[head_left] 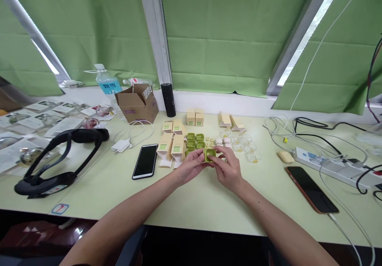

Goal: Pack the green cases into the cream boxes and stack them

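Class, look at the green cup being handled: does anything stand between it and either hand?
Nothing visible does. The left hand holds the green cup and the right hand has fingers at it; the other green cups sit beyond.

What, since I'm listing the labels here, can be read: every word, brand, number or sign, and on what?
Nothing can be read with certainty.
Water bottle: dark characters on blue label, too blurred.
Lying bottle: red-and-white label, too blurred.
Brown box: purple print, white label, too small.
Small cartons: green labels, too small.
Papers: print, too small.
Headset: sticker, too blurred.
Desk sticker: red mark in blue frame, unreadable.
Green cup: none visible.
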A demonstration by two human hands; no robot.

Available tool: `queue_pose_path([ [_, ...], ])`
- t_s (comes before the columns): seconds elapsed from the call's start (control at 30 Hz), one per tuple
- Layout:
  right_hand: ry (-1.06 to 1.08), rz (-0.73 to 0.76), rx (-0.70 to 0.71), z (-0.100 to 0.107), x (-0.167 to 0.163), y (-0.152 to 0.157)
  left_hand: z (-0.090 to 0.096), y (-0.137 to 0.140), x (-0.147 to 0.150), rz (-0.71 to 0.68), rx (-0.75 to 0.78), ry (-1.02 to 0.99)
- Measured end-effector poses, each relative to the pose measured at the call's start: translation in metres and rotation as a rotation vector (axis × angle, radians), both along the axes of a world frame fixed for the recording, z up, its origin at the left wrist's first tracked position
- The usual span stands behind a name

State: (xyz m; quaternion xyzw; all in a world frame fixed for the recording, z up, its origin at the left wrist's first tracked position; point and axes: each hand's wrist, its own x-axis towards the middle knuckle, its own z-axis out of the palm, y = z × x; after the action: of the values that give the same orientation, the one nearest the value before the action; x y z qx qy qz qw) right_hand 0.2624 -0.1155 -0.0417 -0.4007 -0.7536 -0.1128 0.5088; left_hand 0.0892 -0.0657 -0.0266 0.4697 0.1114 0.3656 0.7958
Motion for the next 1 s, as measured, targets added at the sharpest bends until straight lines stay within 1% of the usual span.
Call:
queue_pose_path([
  [0.17,0.016,0.017,0.001,0.001,-0.001,-0.001,-0.001,0.000,0.001,0.026,-0.022,-0.006],
  [0.3,0.075,-0.007,-0.057,0.002,0.002,-0.001,-0.006,0.007,0.000,0.157,-0.016,-0.003],
  [0.37,0.132,-0.078,-0.051,0.006,0.008,0.001,-0.009,0.012,-0.001,0.239,-0.005,-0.005],
  [0.47,0.149,-0.262,-0.058,0.017,0.024,0.005,-0.014,0.021,-0.003,0.367,0.015,-0.002],
  [0.53,0.118,-0.385,-0.158,0.027,0.038,0.009,-0.018,0.025,-0.004,0.436,0.025,0.004],
  [0.6,0.084,-0.482,-0.322,0.037,0.051,0.010,-0.021,0.028,-0.004,0.485,0.031,0.018],
  [0.7,-0.073,-0.524,-0.573,0.049,0.065,0.009,-0.025,0.030,-0.003,0.524,0.035,0.052],
  [0.77,-0.219,-0.512,-0.681,0.052,0.068,0.006,-0.026,0.030,-0.002,0.528,0.036,0.066],
  [0.87,-0.417,-0.482,-0.733,0.050,0.066,0.002,-0.023,0.028,-0.001,0.517,0.035,0.070],
  [1.0,-0.551,-0.510,-0.714,0.040,0.057,0.001,-0.019,0.026,-0.001,0.503,0.037,0.056],
])
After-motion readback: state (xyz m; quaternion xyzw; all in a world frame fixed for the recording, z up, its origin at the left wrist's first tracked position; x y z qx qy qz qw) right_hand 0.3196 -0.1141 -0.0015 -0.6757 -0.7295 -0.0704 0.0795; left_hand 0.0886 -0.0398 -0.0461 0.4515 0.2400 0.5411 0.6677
